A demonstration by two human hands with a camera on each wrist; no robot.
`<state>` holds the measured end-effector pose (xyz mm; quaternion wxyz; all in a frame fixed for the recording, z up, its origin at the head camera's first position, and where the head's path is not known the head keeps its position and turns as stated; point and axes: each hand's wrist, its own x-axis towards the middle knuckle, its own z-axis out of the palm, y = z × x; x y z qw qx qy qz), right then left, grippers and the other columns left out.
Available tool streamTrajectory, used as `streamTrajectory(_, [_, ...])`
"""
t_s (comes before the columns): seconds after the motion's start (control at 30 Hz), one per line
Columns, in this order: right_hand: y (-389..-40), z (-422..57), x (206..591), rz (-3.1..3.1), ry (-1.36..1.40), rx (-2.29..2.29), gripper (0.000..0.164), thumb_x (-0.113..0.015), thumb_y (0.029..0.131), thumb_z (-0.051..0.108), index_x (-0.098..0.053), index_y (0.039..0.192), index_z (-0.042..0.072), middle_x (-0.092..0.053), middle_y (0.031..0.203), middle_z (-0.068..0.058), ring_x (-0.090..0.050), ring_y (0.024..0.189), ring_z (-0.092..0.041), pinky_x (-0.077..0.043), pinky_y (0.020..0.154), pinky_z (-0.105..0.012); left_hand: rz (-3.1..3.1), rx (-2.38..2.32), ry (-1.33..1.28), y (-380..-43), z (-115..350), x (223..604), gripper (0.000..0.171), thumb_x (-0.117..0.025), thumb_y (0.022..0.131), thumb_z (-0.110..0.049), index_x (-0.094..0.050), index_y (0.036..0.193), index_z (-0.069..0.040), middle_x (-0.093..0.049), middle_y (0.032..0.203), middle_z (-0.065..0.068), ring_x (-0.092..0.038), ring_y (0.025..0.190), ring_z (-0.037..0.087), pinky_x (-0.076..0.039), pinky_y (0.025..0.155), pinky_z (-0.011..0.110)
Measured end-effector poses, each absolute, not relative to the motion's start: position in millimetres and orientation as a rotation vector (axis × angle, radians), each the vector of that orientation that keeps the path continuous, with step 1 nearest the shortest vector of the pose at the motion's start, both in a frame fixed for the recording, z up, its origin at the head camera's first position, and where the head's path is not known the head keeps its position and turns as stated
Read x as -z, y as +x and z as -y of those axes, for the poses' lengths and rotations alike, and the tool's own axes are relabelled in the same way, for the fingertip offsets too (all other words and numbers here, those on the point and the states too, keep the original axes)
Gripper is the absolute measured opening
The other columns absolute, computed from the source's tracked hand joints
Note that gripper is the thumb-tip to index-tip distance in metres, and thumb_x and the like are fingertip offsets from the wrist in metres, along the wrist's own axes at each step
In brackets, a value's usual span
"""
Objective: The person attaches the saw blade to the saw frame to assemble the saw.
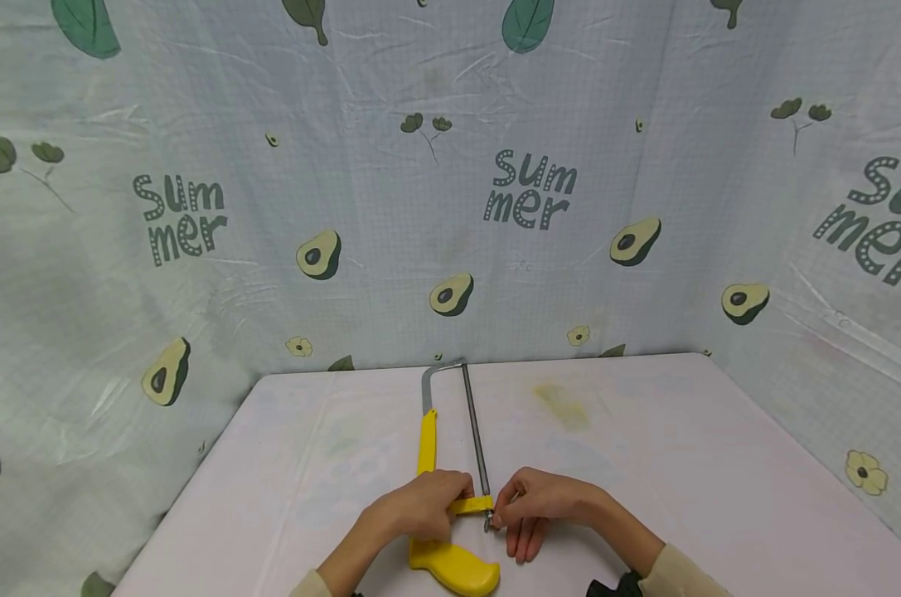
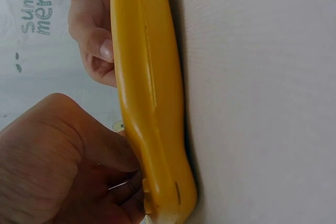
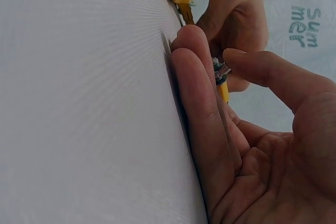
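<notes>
A hacksaw (image 1: 461, 570) with a yellow handle and grey metal frame lies on the table, its far end pointing away from me. My left hand (image 1: 423, 504) grips its yellow part just above the handle, fingers curled under and mostly hidden. In the left wrist view the yellow handle (image 2: 152, 77) fills the middle, close along the tabletop. At the near end of the saw's straight metal length, a small metal wing nut (image 3: 220, 69) sticks out past the yellow bracket. My right hand (image 1: 534, 507) pinches it between thumb and index finger, the other fingers resting on the table.
A pale cloth covers the table (image 1: 644, 464), with a yellowish stain (image 1: 562, 405) right of the saw. Behind and at both sides hangs a white curtain (image 1: 390, 199) printed with avocados, leaves and lettering.
</notes>
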<state>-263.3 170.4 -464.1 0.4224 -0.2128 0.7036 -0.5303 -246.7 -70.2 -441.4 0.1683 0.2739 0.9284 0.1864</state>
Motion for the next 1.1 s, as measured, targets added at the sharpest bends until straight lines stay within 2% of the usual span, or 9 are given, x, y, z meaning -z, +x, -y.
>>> streamTrajectory(1.1, [-264.7,-170.6,461.1,-1.736,-0.537,1.321,0.023,-0.068,0.095,0.021,-0.072,0.105,0.001,-0.075,0.074,-0.005,-0.073,0.06,-0.01,-0.058,0.056,-0.024,-2.624,-0.557,0.768,-247.0,69.3,437.9,0.038,-0.072,0.077,0.005,-0.062,0.102,-0.021,-0.056,0.084,-0.01,-0.051,0.076,0.006,-0.045,0.071,0.021])
